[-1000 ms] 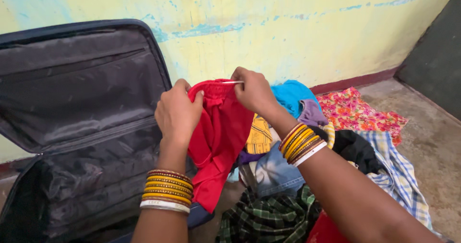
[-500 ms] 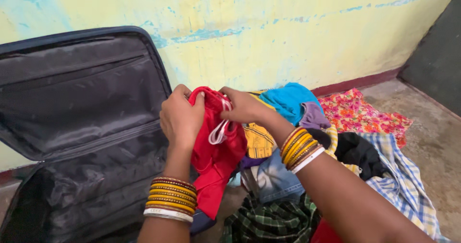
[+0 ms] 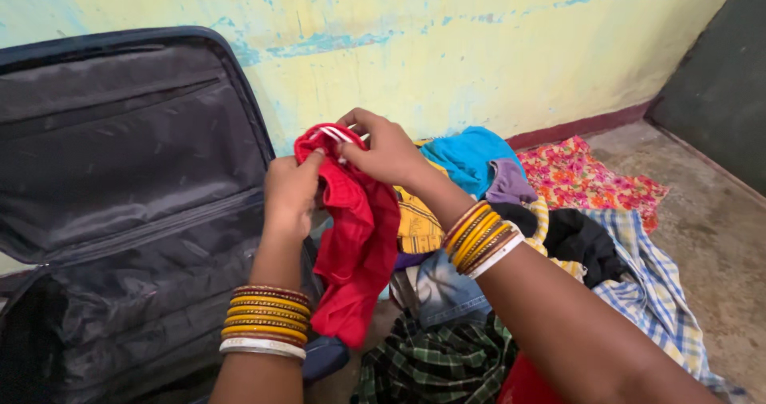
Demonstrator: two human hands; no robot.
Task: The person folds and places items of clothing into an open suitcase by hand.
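Note:
A red garment (image 3: 355,236) with a white band at its top hangs between my two hands, in front of the yellow wall. My left hand (image 3: 291,193) grips its left upper edge. My right hand (image 3: 383,149) pinches the top near the white band. Both wrists carry stacks of yellow and red bangles. Below and to the right lies a pile of clothes (image 3: 479,244): a blue piece, a yellow one, a grey one, a black one and checked cloths.
An open dark suitcase (image 3: 120,181) stands at the left, lid leaning on the wall. A floral cloth (image 3: 590,177) and a blue checked cloth (image 3: 654,284) lie on the concrete floor at the right. A dark panel fills the far right corner.
My hands have come closer together at the top of the red garment, bunching it. The garment has shifted slightly left and hangs narrower.

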